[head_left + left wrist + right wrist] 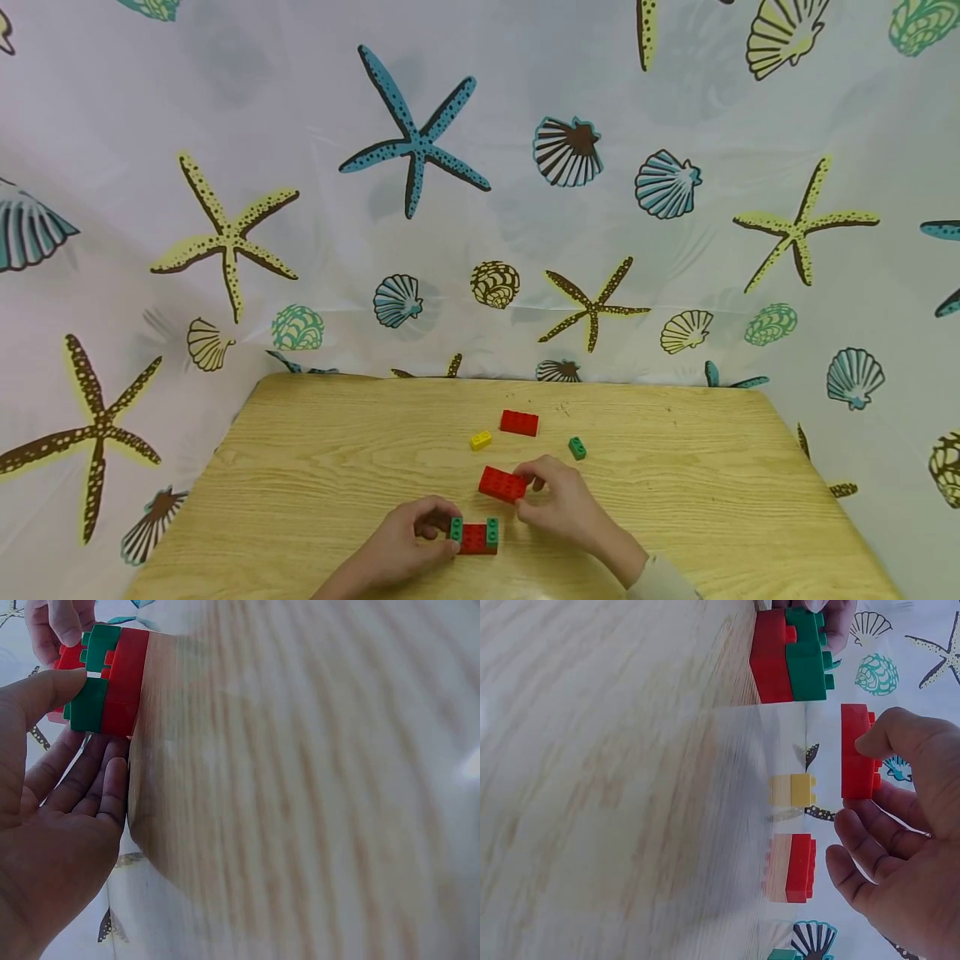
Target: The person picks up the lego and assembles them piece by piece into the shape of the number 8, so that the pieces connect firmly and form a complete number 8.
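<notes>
On the table near its front edge stands a red building brick (473, 539) with a green brick (456, 528) on its left end and another green brick (492, 532) on its right end. My left hand (408, 542) pinches this assembly at its left end, thumb on the left green brick in the left wrist view. Just beyond and to the right, my right hand (562, 504) holds a second red brick (502, 484) between thumb and fingers. In the right wrist view that red brick (856, 751) is raised off the table, apart from the assembly.
Farther back on the wooden table (337, 450) lie a small yellow brick (481, 440), a third red brick (520, 422) and a small green brick (577, 448). A white curtain (480, 233) printed with starfish and shells hangs behind and beside the table.
</notes>
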Available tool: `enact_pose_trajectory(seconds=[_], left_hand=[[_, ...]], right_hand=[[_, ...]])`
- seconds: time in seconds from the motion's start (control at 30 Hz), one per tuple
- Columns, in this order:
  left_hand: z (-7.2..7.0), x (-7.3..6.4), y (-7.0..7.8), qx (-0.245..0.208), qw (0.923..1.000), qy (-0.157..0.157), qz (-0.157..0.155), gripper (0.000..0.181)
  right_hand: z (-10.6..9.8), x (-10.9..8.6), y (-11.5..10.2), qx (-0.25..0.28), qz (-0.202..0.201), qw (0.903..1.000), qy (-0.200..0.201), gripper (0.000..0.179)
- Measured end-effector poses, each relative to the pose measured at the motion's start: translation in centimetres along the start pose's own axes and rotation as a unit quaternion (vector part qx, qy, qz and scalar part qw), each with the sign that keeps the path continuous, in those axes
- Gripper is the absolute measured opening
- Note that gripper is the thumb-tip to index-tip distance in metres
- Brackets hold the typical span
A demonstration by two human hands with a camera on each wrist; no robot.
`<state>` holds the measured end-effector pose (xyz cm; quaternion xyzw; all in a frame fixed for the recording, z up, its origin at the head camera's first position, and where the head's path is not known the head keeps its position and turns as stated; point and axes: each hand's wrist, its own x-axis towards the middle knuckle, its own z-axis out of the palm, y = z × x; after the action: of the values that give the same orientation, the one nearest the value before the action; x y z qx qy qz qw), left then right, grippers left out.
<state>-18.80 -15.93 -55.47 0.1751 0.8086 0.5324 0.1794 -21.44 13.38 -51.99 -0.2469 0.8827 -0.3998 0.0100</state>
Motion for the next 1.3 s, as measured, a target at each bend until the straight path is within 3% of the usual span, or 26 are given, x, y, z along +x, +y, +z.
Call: enact_pose_trajectory(seconds=[0.2,0.7,1.3], left_hand=[[0.0,0.0,-0.1,-0.001,1.0,0.001,0.007,0.037],[0.0,0.1,-0.2,-0.002,0.9999,-0.002,0.013,0.035],[0.0,-0.1,-0.1,-0.009,0.9998,-0.002,0.018,0.035]], right_hand=[[0.2,-0.2,-0.6,-0.001,-0.03,0.9995,-0.007,0.03],[1.0,-0.6,-1.0,0.02,-0.047,0.9974,-0.05,0.03],[1.5,-0.9,-1.6,0.022,-0.065,0.9953,-0.069,0.028]])
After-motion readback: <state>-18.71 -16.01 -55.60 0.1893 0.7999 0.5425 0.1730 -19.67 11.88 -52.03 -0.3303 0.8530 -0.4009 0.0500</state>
